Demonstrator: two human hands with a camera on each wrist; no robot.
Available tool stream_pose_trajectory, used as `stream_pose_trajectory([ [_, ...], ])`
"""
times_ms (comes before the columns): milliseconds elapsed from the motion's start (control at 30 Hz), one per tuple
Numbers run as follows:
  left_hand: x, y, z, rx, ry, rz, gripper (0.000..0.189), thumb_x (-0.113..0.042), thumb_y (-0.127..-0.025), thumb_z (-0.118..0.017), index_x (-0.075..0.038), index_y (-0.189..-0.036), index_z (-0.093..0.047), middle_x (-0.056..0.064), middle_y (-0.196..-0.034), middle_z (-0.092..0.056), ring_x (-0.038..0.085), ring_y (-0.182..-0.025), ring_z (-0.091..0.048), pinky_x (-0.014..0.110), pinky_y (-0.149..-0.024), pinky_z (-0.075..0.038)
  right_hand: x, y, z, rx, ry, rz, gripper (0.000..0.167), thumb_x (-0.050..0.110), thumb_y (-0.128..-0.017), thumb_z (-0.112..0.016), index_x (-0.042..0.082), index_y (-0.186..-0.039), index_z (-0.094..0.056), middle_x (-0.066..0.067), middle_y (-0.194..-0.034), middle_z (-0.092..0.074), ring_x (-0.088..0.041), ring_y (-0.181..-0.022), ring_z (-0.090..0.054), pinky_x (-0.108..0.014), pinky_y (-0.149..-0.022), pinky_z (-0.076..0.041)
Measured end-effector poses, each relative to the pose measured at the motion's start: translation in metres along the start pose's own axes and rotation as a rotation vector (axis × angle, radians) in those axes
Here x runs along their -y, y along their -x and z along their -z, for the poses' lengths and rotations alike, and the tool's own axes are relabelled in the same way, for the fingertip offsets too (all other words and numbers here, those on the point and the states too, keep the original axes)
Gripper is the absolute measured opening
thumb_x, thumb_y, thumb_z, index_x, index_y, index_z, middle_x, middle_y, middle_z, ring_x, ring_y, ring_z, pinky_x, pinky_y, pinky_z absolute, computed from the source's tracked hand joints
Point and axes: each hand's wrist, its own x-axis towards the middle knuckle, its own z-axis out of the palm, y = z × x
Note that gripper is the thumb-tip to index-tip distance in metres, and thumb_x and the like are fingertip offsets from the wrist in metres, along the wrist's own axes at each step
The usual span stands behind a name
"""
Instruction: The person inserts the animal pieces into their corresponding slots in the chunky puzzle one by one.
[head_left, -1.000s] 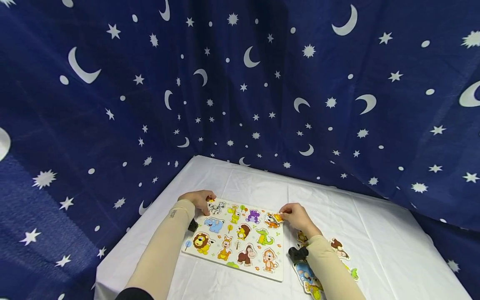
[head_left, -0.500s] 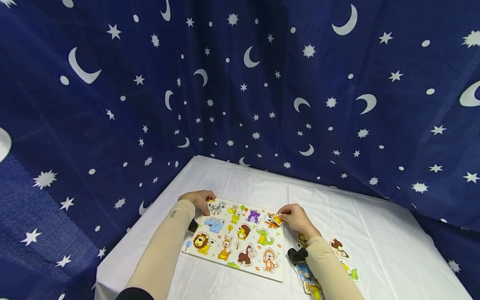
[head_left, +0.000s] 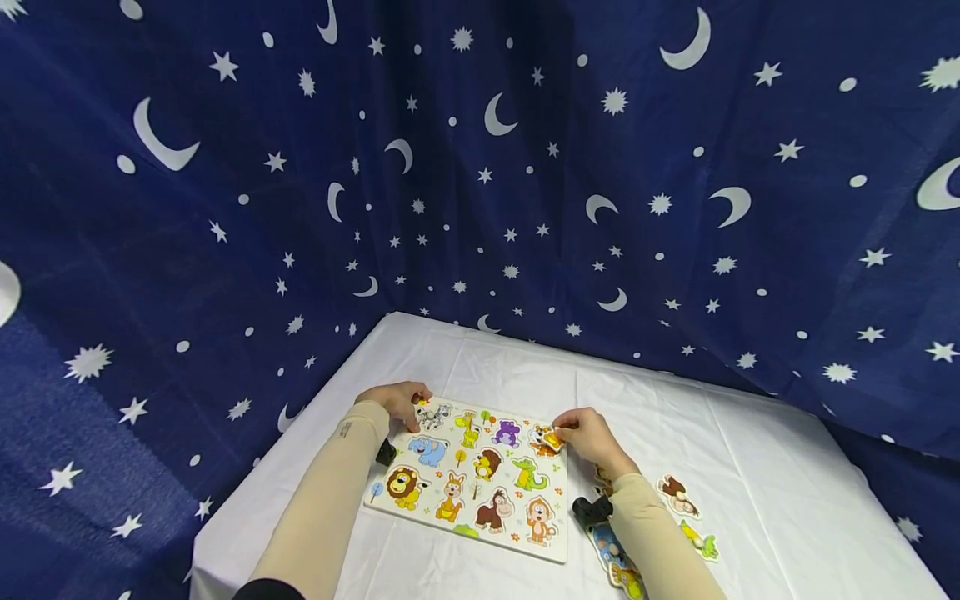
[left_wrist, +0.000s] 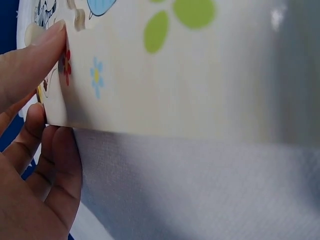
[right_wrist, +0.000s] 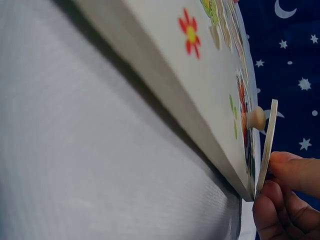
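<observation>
A wooden peg puzzle board point(head_left: 558, 552) with animal pictures lies on the table. My left hand point(head_left: 393, 401) grips its far left corner beside the zebra point(head_left: 432, 416); in the left wrist view the thumb point(left_wrist: 37, 62) lies on top and the fingers curl at the edge. With my right hand point(head_left: 591, 434) I pinch a small orange-yellow puzzle piece point(head_left: 552, 439) over the tiger point(head_left: 543, 446) at the far right corner. The right wrist view shows that thin piece edge-on, tilted up, beside a round wooden knob point(right_wrist: 257, 118) on the board. Its picture is hidden there.
Loose animal pieces lie right of the board: a blue one point(head_left: 606, 546), a yellow one point(head_left: 628, 581), a brown one point(head_left: 677, 496) and a green one point(head_left: 701, 542). My right forearm covers some. A white cloth point(head_left: 750, 467) covers the table, with a starry blue curtain point(head_left: 480, 167) behind.
My right hand has shifted slightly left with the puzzle piece, farther over the tiger. The left hand and the board have kept their places.
</observation>
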Motion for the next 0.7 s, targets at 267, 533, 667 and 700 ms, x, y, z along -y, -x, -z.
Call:
stream_pose_trajectory([
  [267,0.001,0.001,0.0,0.0,0.012,0.005,0.065,0.005,-0.074,-0.083,-0.016,-0.131,-0.059,0.006,-0.127,-0.055,0.022,-0.115,-0.047,0.039,-0.106,-0.038,0.005,0.002,-0.002,-0.004,0.012,0.021,0.01,-0.001,-0.086,-0.071,-0.001,-0.094,-0.077,-0.012,-0.09,-0.075,-0.01,-0.075,-0.061,-0.026,-0.068,-0.049],
  [533,0.003,0.0,-0.001,-0.001,0.011,-0.014,0.066,0.006,-0.073,-0.083,-0.014,-0.131,-0.059,0.007,-0.125,-0.055,0.022,-0.113,-0.047,0.037,-0.104,-0.039,0.011,0.005,-0.007,-0.003,0.017,0.056,0.011,-0.002,-0.086,-0.07,-0.002,-0.094,-0.077,-0.015,-0.093,-0.075,-0.01,-0.076,-0.062,-0.025,-0.067,-0.05],
  [667,0.004,-0.002,0.0,-0.001,0.003,-0.022,0.066,0.007,-0.073,-0.083,-0.014,-0.132,-0.058,0.008,-0.128,-0.054,0.022,-0.114,-0.046,0.037,-0.106,-0.039,0.014,0.007,-0.009,-0.011,0.024,0.055,0.01,-0.002,-0.086,-0.07,-0.001,-0.094,-0.077,-0.014,-0.093,-0.075,-0.01,-0.077,-0.062,-0.025,-0.067,-0.049],
  [700,0.004,-0.002,0.0,0.0,0.004,-0.024,0.067,0.007,-0.073,-0.083,-0.013,-0.132,-0.058,0.008,-0.128,-0.054,0.022,-0.115,-0.047,0.037,-0.106,-0.039,0.015,0.007,-0.01,-0.013,0.024,0.051,0.01,-0.002,-0.086,-0.07,-0.001,-0.094,-0.077,-0.014,-0.093,-0.075,-0.01,-0.076,-0.062,-0.024,-0.067,-0.049],
])
